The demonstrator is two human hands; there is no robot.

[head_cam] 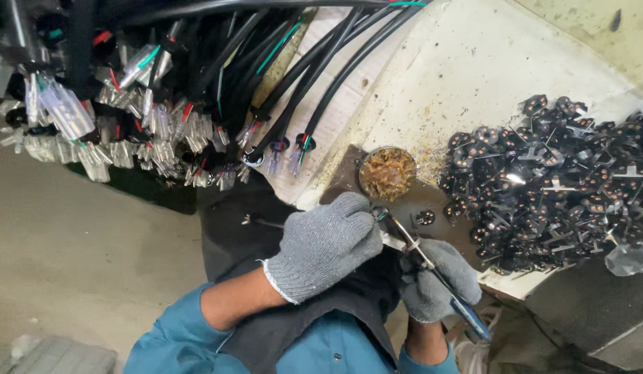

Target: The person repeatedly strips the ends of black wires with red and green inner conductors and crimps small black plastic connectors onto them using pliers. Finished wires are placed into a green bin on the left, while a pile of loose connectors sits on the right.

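Observation:
My left hand (326,244), in a grey knit glove, is closed around the end of a thin wire (262,222) and a small part near the tool's tip. Gloved too, my right hand (438,278) grips a soldering iron (432,266) with a blue handle, its metal tip pointing up-left to my left fingertips. Just above sits a round tin of brown flux (386,173). What exactly is pinched between my left fingers is hidden.
A large pile of small black parts with copper pads (557,180) lies on the white worktop (467,69) to the right. Bundles of black cables with clear-sleeved terminals (162,111) hang at the upper left. A dark apron (231,228) covers my lap.

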